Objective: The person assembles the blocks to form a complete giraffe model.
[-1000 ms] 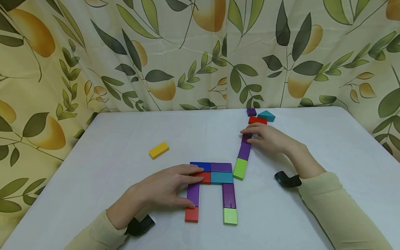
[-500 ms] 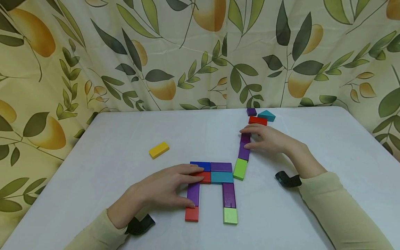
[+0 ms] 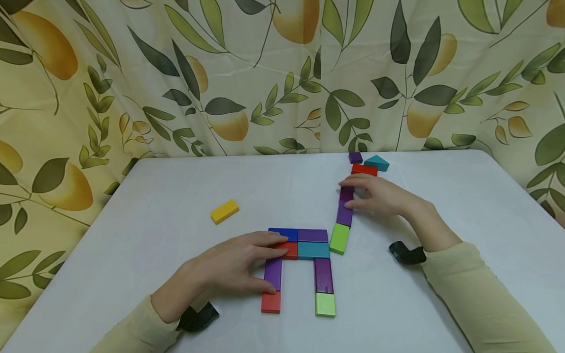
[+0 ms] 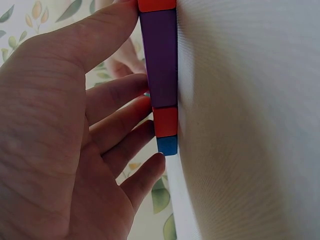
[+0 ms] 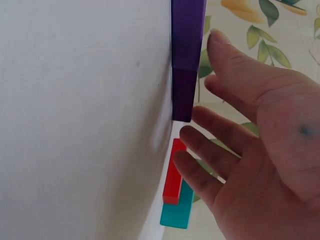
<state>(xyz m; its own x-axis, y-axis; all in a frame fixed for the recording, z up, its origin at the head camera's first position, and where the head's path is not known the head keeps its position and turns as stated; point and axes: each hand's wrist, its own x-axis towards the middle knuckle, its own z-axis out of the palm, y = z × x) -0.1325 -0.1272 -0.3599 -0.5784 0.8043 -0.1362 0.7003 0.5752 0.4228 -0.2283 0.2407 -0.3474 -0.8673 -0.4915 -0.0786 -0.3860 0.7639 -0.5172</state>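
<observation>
Right hand (image 3: 379,195): grasping nothing, fingers extended across 2 end-to-end purple blocks (image 3: 345,214), apparently aligning them, pointing toward 10 o'clock; green block (image 3: 339,238) abuts their 6 o'clock end. Left hand (image 3: 236,262): relaxed, fingertips resting on blue block (image 3: 288,232) and adjoining red block (image 3: 291,252), probably steadying them. Yellow block (image 3: 224,212): apart, near 11 o'clock.

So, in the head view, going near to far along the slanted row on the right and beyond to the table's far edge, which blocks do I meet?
Bright green block → purple block → darker purple block → red block → small purple block.
</observation>
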